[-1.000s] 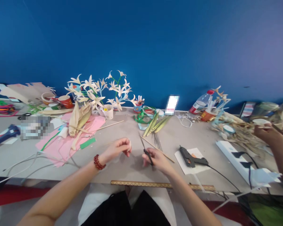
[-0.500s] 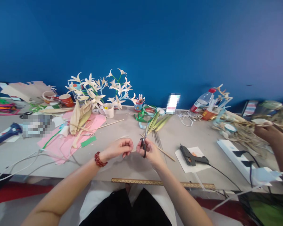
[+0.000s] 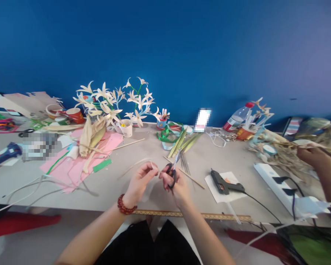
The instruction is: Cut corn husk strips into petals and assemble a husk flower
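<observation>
My left hand (image 3: 140, 181), with a red bead bracelet on its wrist, is closed in a pinch on a thin pale strip (image 3: 135, 162). The strip curves out to the left above the table; its exact kind is unclear. Close beside it, my right hand (image 3: 179, 187) is closed around black-handled scissors (image 3: 171, 176), blades pointing away from me. The right fingertips almost meet the left ones, and I cannot tell whether they also pinch the strip. Beyond the scissors lie green pointed leaves (image 3: 179, 142), dark thin wires (image 3: 185, 164) and a thin wooden stick (image 3: 194, 179).
White artificial flowers (image 3: 107, 106) stand at the back left, behind pink paper (image 3: 71, 176) with dry corn husks (image 3: 89, 138). A glue gun (image 3: 223, 183) and a power strip (image 3: 273, 184) are on the right, near another person's hand (image 3: 313, 156). A wooden ruler (image 3: 182, 214) lies along the front edge.
My left hand has turned and come lower, its wrist nearer to me, and the pale strip now shows above its fingers. The scissors have tilted slightly to the right in my right hand.
</observation>
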`<state>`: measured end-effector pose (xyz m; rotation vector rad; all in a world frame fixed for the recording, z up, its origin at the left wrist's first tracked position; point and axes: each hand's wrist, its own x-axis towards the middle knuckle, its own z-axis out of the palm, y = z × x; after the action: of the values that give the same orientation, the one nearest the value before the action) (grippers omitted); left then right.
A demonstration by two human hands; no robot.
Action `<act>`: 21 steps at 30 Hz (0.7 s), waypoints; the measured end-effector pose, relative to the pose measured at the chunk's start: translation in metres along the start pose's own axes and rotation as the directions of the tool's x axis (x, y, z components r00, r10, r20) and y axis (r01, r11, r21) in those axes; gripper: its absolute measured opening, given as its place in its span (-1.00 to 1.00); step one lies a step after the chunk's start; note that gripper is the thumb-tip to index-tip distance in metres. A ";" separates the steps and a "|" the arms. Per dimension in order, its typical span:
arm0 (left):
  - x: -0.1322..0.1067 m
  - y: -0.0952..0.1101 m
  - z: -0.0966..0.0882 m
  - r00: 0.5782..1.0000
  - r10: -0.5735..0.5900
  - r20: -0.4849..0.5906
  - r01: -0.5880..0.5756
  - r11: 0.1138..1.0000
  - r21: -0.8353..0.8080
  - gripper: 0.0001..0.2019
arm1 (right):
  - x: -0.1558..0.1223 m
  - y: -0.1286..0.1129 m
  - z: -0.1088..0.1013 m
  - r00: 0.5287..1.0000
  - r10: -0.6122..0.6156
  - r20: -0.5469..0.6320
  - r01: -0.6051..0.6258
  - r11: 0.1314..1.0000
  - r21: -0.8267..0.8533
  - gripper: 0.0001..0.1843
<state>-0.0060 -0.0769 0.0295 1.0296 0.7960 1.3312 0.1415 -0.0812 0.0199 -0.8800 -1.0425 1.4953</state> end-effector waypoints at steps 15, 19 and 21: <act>0.008 0.030 0.000 0.996 -0.071 0.052 0.067 0.995 0.079 -0.86 | -0.020 -0.014 -0.024 0.909 0.271 0.318 -0.162 0.930 -0.330 -0.44; 0.009 0.031 -0.001 0.995 -0.078 0.063 0.073 0.994 0.082 -0.85 | -0.019 -0.015 -0.023 0.908 0.284 0.308 -0.179 0.928 -0.327 -0.44; 0.009 0.031 -0.002 0.994 -0.085 0.066 0.080 0.994 0.068 -0.86 | -0.019 -0.015 -0.023 0.906 0.292 0.307 -0.190 0.927 -0.322 -0.46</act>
<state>-0.0183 -0.0695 0.0582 1.0763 0.8261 1.2006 0.1706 -0.0954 0.0262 -0.9949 -1.4839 1.7858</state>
